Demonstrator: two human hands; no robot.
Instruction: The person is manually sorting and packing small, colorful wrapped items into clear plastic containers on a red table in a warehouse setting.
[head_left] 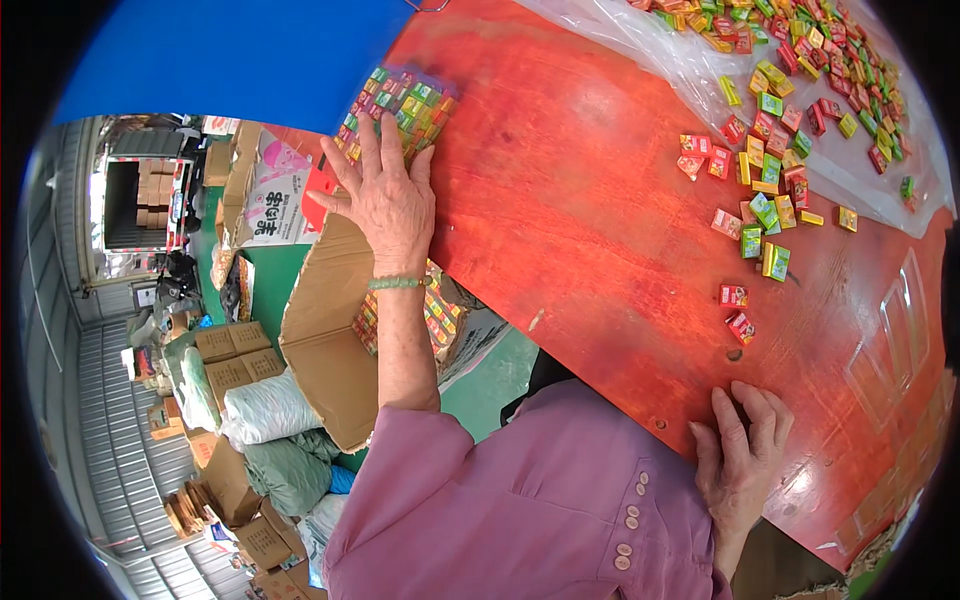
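My left hand (388,200), a green bead bracelet at its wrist, reaches to the far left edge of the red table. Its fingers are spread over the near side of a pack of small colourful boxes (415,105) set in tight rows. The pack looks slightly blurred, and the fingers cover part of it. My right hand (745,440) rests on the table's near edge at the right, fingers loosely bent and apart, with nothing in them. Closest to it on the tabletop are two small red boxes (735,296). Beyond them lie several loose red, yellow and green boxes (765,210).
A large heap of small boxes (840,60) lies on clear plastic sheeting (680,70) at the far right. Clear plastic trays (885,330) lie at the right. Below the table's left edge stands an open carton (335,350) with similar packs inside. Bags (270,410) and cartons fill the floor behind.
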